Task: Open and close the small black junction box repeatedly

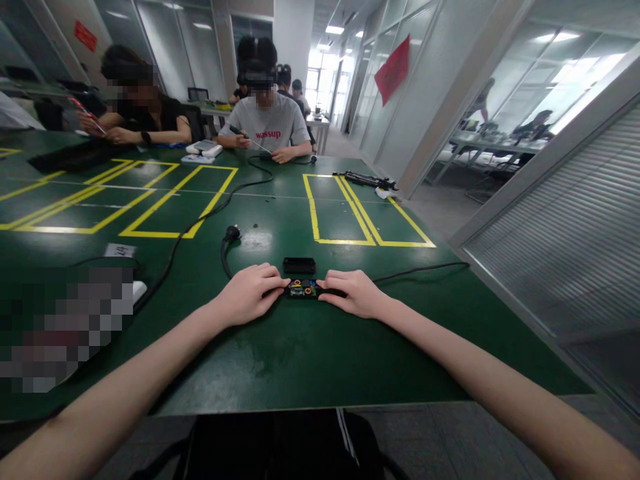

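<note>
An opened black power adapter (303, 289) lies on the green table, its circuit board and copper-coloured coils facing up. My left hand (253, 291) pinches the adapter's left end between thumb and fingers. At the opposite end, my right hand (353, 292) grips the right edge in the same way. Just behind the adapter rests its black cover (299, 265), apart from both hands. A thick cord with a black plug (233, 233) runs out beside my left hand. From behind my right hand, a thin black cable (425, 271) stretches to the right.
Yellow tape rectangles mark the green table (280, 360). A long black cable (175, 247) crosses its left half, near a blurred-out object (65, 327). A folded black tripod-like item (367, 180) lies at the far right. Two people (267, 123) work across the table with hand tools.
</note>
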Tool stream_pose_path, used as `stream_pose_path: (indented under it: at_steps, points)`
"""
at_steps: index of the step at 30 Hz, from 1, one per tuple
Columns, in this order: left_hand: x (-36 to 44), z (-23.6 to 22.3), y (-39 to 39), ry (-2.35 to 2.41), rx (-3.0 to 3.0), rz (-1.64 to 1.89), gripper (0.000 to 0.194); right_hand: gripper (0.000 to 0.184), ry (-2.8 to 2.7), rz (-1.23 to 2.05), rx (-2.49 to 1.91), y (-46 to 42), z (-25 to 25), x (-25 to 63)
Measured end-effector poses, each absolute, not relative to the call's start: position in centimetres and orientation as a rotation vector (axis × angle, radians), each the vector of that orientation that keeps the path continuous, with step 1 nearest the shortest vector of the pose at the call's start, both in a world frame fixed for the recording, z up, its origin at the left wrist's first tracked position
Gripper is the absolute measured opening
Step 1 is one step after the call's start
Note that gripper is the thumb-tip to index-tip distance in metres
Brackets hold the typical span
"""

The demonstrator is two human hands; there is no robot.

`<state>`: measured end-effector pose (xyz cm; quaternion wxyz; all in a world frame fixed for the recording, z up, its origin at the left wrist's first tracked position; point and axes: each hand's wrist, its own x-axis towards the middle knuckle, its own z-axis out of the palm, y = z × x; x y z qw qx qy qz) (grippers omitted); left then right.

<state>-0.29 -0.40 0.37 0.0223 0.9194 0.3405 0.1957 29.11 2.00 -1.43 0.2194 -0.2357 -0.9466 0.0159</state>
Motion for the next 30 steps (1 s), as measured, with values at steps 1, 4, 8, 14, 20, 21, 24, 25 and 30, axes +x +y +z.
stream_pose_path:
  at_steps: [1, 4, 8, 14, 20, 21, 24, 25, 30]
  points:
    - [-0.3, 0.3, -0.4, 1.049, 2.864, 0.607, 0.026, 0.028, -2.639, -0.005, -0.632, 2.1, -1.3, 29.1]
    - [-0.2, 0.2, -0.3, 1.046, 2.896, 0.6, 0.027, 0.031, -2.696, -0.133, -0.551, 2.4, -0.9, 29.1]
    - [-0.3, 0.0, -0.2, 1.06, 2.88, 0.622, 0.027, 0.031, -2.701, -0.164, -0.477, 2.8, -0.7, 28.8]
    - [-0.6, -0.5, 0.1, 1.165, 2.625, 0.812, 0.027, 0.027, -2.509, 0.011, -0.569, 2.9, -1.3, 27.9]
    - [-0.1, -0.7, 0.4, 1.366, 2.418, 0.851, 0.033, 0.019, -2.238, 0.123, -0.85, 3.4, -2.0, 27.9]
    - [0.1, -0.7, 0.5, 1.386, 2.408, 0.829, 0.034, 0.018, -2.193, 0.135, -0.917, 3.6, -2.1, 27.9]
    - [0.4, -0.8, 0.7, 1.424, 2.387, 0.761, 0.039, 0.016, -2.156, 0.197, -1.067, 4.2, -2.6, 27.7]
    - [0.4, -0.8, 0.8, 1.431, 2.378, 0.752, 0.04, 0.014, -2.165, 0.222, -1.088, 4.3, -2.7, 27.6]
    - [0.6, -0.8, 0.7, 1.402, 2.3, 0.81, 0.036, 0.01, -2.107, 0.405, -1.115, 3.9, -2.4, 26.9]
